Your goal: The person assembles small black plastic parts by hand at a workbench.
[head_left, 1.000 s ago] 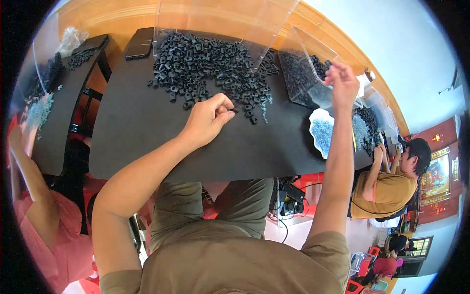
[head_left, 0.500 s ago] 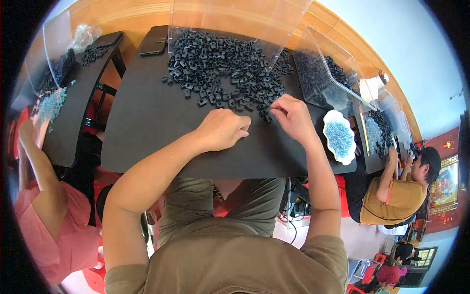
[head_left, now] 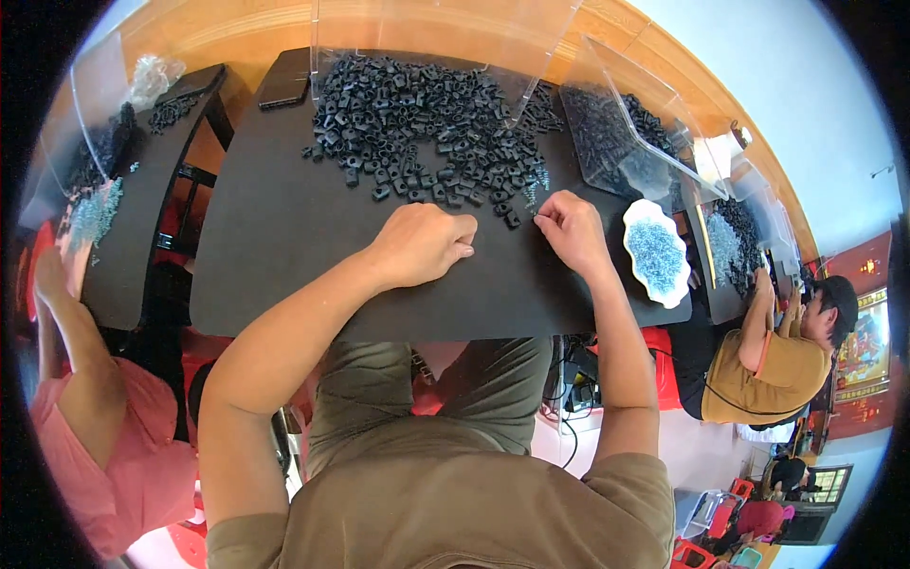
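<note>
My left hand (head_left: 424, 247) is closed above the dark table, its thumb against the curled fingers. Whatever it may hold is hidden. To its right, my right hand (head_left: 574, 233) pinches thumb and forefinger together; what is between them is too small to make out. Just beyond both hands spreads a large pile of small black plastic clips (head_left: 417, 114). A few small silvery screws (head_left: 536, 182) lie at the pile's right edge, close to my right fingertips. Beside my right hand stands a white scalloped dish (head_left: 675, 294) filled with small bluish-silver screws (head_left: 654, 251).
A clear plastic bin (head_left: 436, 38) stands tipped behind the pile. Another clear bin (head_left: 616, 142) holding black parts is at the right. A dark flat case (head_left: 283, 90) lies at the back left. People work at neighbouring tables on both sides.
My right hand has drawn slightly back toward me from the pile's edge, uncovering the few screws there. My left hand stays closed and has shifted slightly left in the view.
</note>
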Available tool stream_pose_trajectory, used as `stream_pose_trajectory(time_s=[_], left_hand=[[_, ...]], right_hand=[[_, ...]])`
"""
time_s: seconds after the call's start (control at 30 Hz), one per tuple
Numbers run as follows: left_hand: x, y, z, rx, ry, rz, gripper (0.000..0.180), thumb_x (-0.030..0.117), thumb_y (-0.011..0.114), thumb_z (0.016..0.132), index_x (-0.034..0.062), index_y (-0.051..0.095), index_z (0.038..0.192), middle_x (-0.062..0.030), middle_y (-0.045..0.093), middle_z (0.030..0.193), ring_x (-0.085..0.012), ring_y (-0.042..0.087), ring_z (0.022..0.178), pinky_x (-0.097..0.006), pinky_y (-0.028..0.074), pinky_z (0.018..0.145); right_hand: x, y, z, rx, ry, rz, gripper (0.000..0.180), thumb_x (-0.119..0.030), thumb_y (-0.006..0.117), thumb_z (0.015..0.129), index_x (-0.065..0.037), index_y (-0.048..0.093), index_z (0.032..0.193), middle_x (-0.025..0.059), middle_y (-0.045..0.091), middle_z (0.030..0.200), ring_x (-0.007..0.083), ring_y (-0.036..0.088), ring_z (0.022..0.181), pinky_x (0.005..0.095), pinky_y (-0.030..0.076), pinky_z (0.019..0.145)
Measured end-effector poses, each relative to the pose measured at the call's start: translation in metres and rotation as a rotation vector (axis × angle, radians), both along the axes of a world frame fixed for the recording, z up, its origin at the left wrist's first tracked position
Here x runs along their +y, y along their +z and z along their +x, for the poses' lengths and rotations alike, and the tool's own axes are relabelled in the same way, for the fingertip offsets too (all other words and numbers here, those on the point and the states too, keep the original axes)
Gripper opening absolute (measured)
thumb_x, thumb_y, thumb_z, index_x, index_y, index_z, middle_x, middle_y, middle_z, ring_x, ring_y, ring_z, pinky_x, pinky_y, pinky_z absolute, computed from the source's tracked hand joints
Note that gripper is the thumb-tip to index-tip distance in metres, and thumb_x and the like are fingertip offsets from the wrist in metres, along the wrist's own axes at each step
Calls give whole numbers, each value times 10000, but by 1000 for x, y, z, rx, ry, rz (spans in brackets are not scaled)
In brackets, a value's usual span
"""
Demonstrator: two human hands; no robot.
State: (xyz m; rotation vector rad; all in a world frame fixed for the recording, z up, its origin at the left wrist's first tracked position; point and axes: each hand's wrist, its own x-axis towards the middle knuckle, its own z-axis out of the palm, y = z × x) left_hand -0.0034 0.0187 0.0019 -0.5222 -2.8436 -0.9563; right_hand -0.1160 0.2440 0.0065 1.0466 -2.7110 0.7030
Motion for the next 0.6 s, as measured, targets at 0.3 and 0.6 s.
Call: stream_pose_trajectory(time_s=[0.3, 0.6], left_hand=[[-1, 0, 1, -2, 35, 69, 145, 199, 612, 771, 61, 570, 755, -152, 593, 654, -347, 582, 668, -443, 431, 598], [-1, -1, -1, 1, 38, 66, 140, 190, 615, 770, 62, 565, 747, -151, 590, 649, -346, 583, 667, -446, 431, 598]], right_hand=[[-20, 12, 9, -311, 18, -369, 91, 10, 618, 717, -27, 556, 773, 106, 572, 675, 176, 563, 563, 282, 442, 537], [-67, 14, 15, 300, 285, 95, 142, -99, 659, 688, -58, 594, 806, 80, 528, 797, 255, 575, 761, 361, 467, 610]])
